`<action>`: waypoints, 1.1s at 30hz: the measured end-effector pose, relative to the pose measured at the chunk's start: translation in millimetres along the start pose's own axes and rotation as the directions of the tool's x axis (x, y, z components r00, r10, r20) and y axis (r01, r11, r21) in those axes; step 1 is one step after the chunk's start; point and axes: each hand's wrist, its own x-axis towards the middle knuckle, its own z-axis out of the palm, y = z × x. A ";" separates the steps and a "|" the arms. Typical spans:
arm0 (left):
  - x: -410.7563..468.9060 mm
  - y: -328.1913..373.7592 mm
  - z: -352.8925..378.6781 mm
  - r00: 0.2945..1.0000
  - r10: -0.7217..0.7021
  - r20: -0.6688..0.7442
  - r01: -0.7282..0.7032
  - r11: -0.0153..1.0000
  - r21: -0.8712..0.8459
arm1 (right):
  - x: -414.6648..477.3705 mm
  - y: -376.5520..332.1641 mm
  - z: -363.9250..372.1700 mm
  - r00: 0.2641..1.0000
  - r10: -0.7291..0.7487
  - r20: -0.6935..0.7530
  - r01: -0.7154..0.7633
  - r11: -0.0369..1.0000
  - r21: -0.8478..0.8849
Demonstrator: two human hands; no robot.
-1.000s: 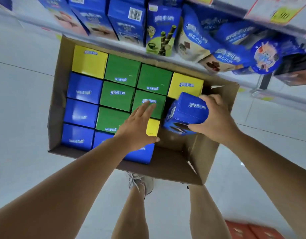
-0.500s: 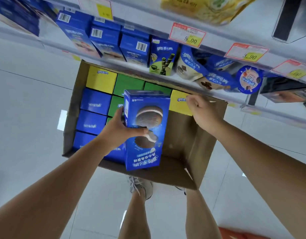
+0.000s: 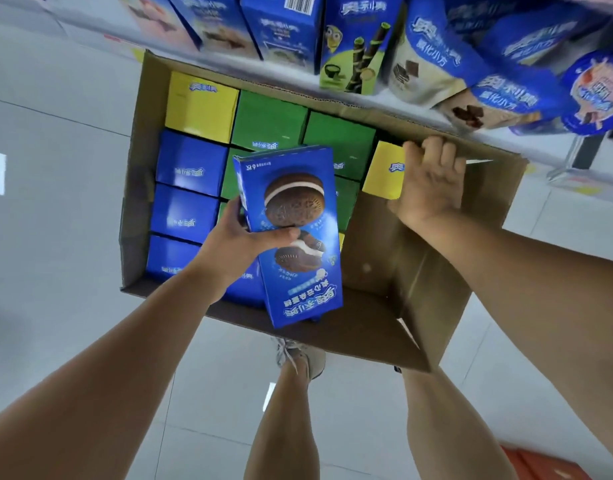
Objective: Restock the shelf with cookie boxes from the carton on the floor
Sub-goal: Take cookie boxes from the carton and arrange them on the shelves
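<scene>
The left hand [image 3: 242, 244] holds a blue cookie box [image 3: 294, 233] at the centre of the frame, lifted clear above the carton [image 3: 135, 174]. Its thumb lies across the printed front and its fingers [image 3: 234, 216] wrap round the box's left edge. The right hand [image 3: 431, 183], right of centre, has its fingers curled at the far corner of a yellow box [image 3: 383, 173] standing in the carton. Whether they grip that box or the carton's rim I cannot tell.

The left hand grips the blue box near its middle, on one side only, so the tall box could twist, slip out and drop into the carton. The shelf [image 3: 384, 110] edge runs just over the carton's far wall at the top of the frame. A hurried lift could knock the box against it, or nudge the leaning pouches [image 3: 433, 53] at the upper right out of their row.
</scene>
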 end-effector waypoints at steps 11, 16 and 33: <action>-113.8 99.6 -6.5 0.996 0.092 0.007 -0.091 0.989 -0.119 | -116.4 58.9 -197.6 0.972 0.100 0.211 -0.221 0.684 0.695; -218.7 195.4 -28.5 0.965 0.250 0.075 -0.241 0.964 -0.108 | -205.4 78.8 -351.9 0.984 0.126 0.128 -0.175 0.512 0.841; -556.1 453.2 -127.3 0.600 0.764 0.237 -0.786 0.618 -0.003 | -445.7 160.1 -694.7 0.837 0.341 -0.428 0.336 0.296 0.894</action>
